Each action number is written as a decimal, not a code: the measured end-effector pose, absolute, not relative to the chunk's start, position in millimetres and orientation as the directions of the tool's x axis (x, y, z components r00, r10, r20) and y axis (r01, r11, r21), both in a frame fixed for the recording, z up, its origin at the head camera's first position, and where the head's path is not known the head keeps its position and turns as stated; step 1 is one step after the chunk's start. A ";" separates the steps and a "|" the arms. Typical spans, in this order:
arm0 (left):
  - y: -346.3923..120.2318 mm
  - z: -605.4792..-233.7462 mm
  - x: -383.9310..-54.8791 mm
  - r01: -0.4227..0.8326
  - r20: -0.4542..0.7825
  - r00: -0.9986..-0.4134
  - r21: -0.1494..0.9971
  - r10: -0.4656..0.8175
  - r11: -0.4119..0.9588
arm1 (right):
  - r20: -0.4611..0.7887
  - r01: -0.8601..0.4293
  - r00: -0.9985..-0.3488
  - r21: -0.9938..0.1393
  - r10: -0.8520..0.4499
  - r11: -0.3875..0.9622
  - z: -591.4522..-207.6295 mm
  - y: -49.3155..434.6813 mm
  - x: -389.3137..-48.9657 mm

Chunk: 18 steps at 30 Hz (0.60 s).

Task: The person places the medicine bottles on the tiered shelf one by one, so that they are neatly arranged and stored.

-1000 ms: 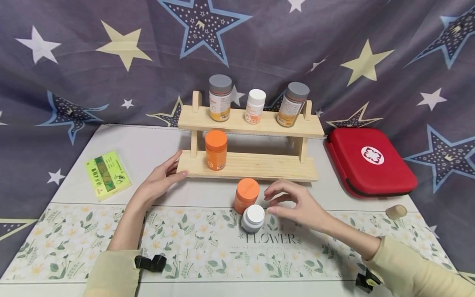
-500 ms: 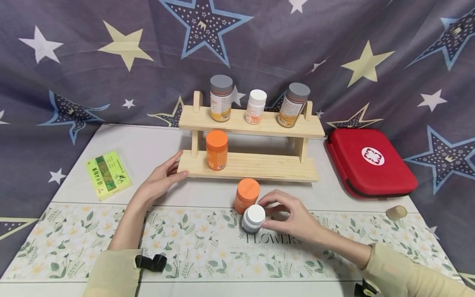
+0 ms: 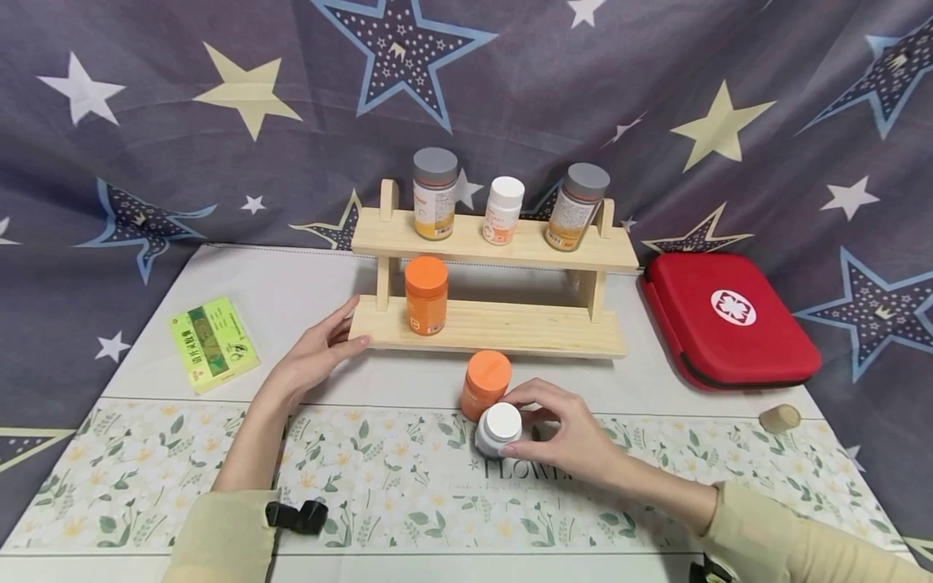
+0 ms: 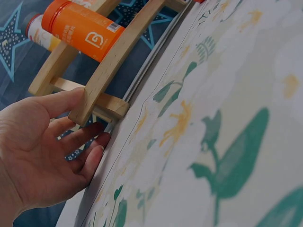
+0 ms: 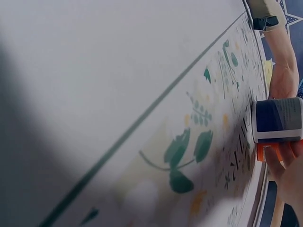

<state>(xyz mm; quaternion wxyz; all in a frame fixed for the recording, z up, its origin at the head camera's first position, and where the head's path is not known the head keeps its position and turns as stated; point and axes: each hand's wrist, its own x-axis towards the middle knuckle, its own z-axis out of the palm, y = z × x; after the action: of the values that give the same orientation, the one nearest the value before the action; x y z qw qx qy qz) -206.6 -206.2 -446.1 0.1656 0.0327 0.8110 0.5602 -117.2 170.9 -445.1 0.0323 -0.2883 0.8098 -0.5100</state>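
Note:
In the head view my right hand [image 3: 564,429] has its thumb and fingers around a small pill bottle [image 3: 498,429] with a white cap. The right wrist view shows that bottle's blue and white label [image 5: 278,118]. Just behind it stands an orange bottle [image 3: 484,385], partly covered by the white-capped one. My left hand [image 3: 313,356] holds the left end of a two-tier wooden shelf [image 3: 525,324]; in the left wrist view its thumb lies on the board's end, with the other fingers behind. Another orange bottle [image 3: 426,295] stands on the lower tier.
On the upper tier stand two grey-capped bottles [image 3: 435,194] with a small white bottle [image 3: 503,210] between them. A yellow-green box [image 3: 214,344] lies at left. At right are a red first-aid case [image 3: 729,320] and a small wooden peg [image 3: 779,418].
My right hand has moved left to the white-capped bottle, and its thumb and fingers have closed in around it. The left hand has stayed at the shelf's end.

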 end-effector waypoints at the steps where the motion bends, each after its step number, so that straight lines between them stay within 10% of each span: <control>1: -206.1 -445.9 -206.4 -0.132 -0.231 -0.943 0.920 0.240 0.369 | 0.245 -0.434 -0.833 -0.845 -0.496 0.312 -445.2 170.4 -116.9; 18: -206.4 -444.3 -205.1 -0.143 -0.244 -0.939 0.917 0.241 0.372 | 0.246 -0.428 -0.822 -0.863 -0.514 0.270 -437.8 178.2 -117.4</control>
<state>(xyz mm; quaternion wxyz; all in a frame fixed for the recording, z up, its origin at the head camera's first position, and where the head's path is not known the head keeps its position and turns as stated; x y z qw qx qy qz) -205.1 -206.4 -444.3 0.1715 0.0303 0.8103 0.5596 -117.4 178.2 -437.8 0.0409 -0.2957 0.7960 -0.5266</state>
